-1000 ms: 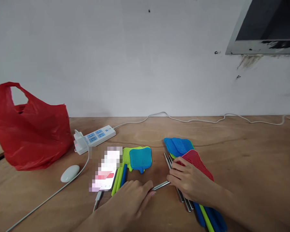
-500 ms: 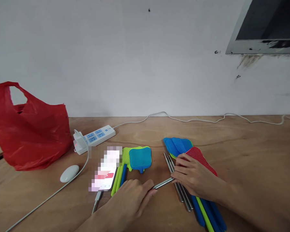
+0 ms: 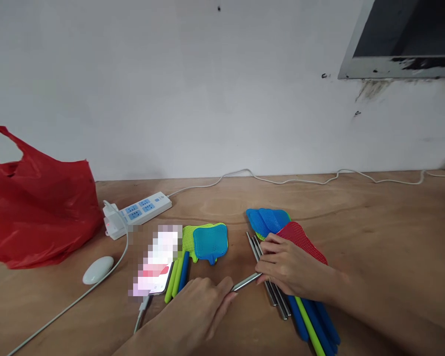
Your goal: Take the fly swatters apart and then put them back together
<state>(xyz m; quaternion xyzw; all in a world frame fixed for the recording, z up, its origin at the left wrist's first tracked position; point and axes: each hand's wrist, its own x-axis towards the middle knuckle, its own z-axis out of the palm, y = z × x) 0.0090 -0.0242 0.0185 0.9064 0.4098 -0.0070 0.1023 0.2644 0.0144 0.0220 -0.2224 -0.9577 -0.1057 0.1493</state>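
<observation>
A thin silver metal rod (image 3: pixel 246 282) spans the gap between my two hands, low over the table. My left hand (image 3: pixel 198 306) is closed on its left end. At the other end, my right hand (image 3: pixel 284 267) pinches it with fingers bent. Beneath the right hand lie several more metal rods (image 3: pixel 282 299), partly hidden. Blue and green grip tubes (image 3: pixel 307 321) lie just right of them. Behind that hand are a red mesh fly swatter head (image 3: pixel 300 240) and overlapping blue fly swatter heads (image 3: pixel 269 222). Another blue fly swatter head (image 3: pixel 210 242) rests on a green one (image 3: pixel 188 240).
Left of the swatter heads lie green and blue tubes (image 3: pixel 174 279) beside a phone (image 3: pixel 159 262), its screen blurred. Further left are a white power strip (image 3: pixel 144 210) with a cable, a white oval object (image 3: pixel 98 270) and a red plastic bag (image 3: pixel 40 207). A wall stands behind the table.
The view has shifted slightly, so everything sits a little further left in the picture. Both hands keep hold of the metal rod in nearly the same pose.
</observation>
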